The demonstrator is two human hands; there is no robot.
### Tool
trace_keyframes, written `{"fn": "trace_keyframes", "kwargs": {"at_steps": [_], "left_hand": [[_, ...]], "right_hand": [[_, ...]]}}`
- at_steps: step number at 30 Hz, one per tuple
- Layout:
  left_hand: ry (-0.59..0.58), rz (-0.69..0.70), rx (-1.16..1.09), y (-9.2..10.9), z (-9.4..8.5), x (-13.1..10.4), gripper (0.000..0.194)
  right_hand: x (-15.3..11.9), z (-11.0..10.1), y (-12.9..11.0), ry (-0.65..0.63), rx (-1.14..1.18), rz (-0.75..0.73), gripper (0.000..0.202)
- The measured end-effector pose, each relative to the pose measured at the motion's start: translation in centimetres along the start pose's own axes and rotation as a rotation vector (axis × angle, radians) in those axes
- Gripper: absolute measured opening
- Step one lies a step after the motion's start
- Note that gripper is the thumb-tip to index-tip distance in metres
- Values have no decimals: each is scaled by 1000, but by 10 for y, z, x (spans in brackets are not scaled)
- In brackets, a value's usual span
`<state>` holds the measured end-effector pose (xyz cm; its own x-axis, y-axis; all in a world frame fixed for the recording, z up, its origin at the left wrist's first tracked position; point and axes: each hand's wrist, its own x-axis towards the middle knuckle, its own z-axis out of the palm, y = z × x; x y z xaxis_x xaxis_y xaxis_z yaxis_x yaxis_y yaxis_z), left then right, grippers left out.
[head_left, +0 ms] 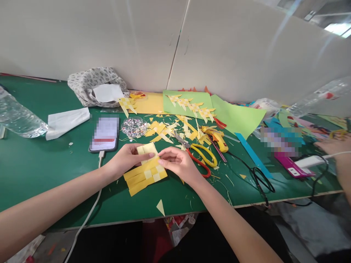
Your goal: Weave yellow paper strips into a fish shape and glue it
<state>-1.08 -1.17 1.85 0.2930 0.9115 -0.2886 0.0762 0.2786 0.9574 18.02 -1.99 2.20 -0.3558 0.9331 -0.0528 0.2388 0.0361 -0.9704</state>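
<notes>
The paper strips are partly interlaced, and both hands are working at the weave. The left hand (128, 157) has its grip closed on the pale upper flaps of the woven paper piece (137, 182), which sits low over the front of the green surface (60, 160). The right hand (178, 164) has its grip pinched at the piece's upper right edge; which strip lies between the fingertips cannot be told. Such thin strips seem to call for a light pull and snug, square crossings. Pale and deep yellow squares form a matte checker, with long flat tails fanning leftward. Red-and-yellow-handled scissors (210, 156) lie beside slivered offcuts (160, 130).
</notes>
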Motion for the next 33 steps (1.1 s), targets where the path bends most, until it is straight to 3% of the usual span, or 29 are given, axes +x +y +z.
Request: {"fn": "trace_keyframes", "kwargs": {"at_steps": [19,33], "left_hand": [[17,11,-14,-3,0,1,26],[32,46,50,-5,1,2,31]], "right_hand": [[-2,3,2,42,-21,-45,9],[2,4,4,138,10,4,25]]}}
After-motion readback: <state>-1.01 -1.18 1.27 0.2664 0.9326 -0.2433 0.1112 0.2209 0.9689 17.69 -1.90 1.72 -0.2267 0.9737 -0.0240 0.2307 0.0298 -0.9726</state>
